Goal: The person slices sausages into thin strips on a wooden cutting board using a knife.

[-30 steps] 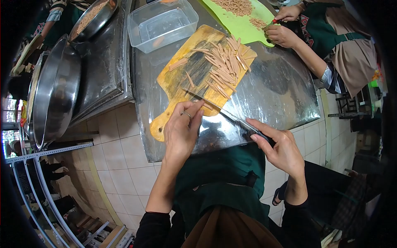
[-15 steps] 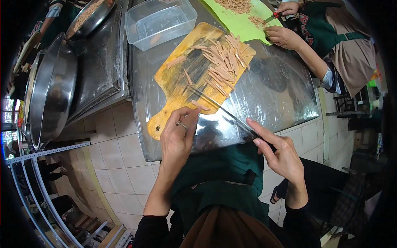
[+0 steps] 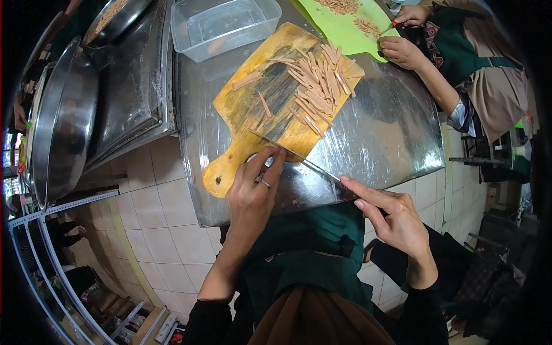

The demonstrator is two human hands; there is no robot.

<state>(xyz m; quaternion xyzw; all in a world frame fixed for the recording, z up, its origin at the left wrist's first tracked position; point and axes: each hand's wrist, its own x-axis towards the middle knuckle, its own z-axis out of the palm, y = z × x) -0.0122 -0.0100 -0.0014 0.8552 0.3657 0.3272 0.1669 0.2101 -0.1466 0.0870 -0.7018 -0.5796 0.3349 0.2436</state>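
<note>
My right hand point(image 3: 394, 215) grips a long, thin-bladed knife point(image 3: 310, 165), its index finger stretched along the top near the handle. The blade slants up-left over the lower edge of a wooden cutting board point(image 3: 238, 123). Closed and curled, my left hand point(image 3: 253, 192) has its fingertips against the blade near the board's handle; whatever they pinch is hidden. On the board's right half lies a heap of pinkish-brown sausage strips point(image 3: 322, 80). One thicker sausage piece point(image 3: 246, 80) and a single thin strip point(image 3: 264, 104) lie apart on the left.
A clear plastic container point(image 3: 224, 29) stands behind the board on the film-covered metal table point(image 3: 391, 135). At the upper right, a co-worker's hands point(image 3: 402, 52) cut small bits on a green cutting board point(image 3: 368, 49). Large metal bowls point(image 3: 63, 121) stand at the left.
The knife has moved left, its blade now against my left fingertips. The sausage piece at those fingertips is now out of sight. The whole view has shifted slightly.
</note>
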